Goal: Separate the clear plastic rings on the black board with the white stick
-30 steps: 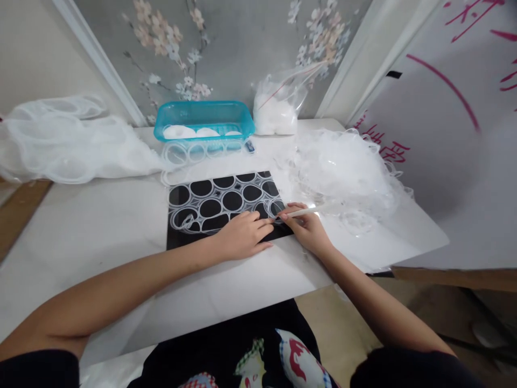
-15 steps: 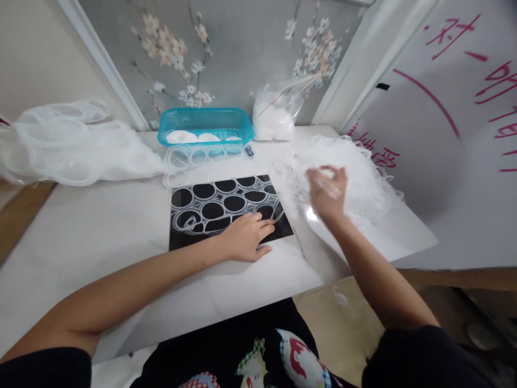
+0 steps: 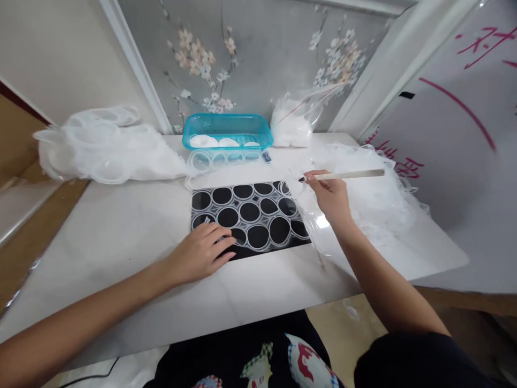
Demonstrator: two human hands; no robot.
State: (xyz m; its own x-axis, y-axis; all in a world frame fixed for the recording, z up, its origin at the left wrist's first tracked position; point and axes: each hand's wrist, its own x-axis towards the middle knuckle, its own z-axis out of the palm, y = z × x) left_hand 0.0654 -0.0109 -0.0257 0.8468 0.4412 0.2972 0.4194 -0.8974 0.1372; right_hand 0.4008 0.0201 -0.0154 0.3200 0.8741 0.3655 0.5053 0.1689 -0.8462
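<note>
A black board (image 3: 266, 250) lies on the white table, covered by a clear sheet (image 3: 264, 222) with rows of round, pale-rimmed shapes. My left hand (image 3: 208, 249) rests on the board's lower left part, palm down with the fingers apart. Beyond the board's upper right corner, my right hand (image 3: 329, 196) pinches a slim, pale pen-like tool (image 3: 355, 174). Its dark tip points left toward the board, and its long end sticks out to the right. What exact kind of tool it is, I cannot tell.
A blue plastic basket (image 3: 228, 119) with white round pieces stands at the back. Beside it is a clear zip bag (image 3: 293, 126) of white material. Heaps of translucent ring-holed scraps lie left (image 3: 121, 153) and right (image 3: 375, 199). A whiteboard (image 3: 448, 215) borders the right side.
My left hand has slid left along the board. My right hand, blurred before, now shows the pen-like tool level in its fingers. The whole view has shifted a little.
</note>
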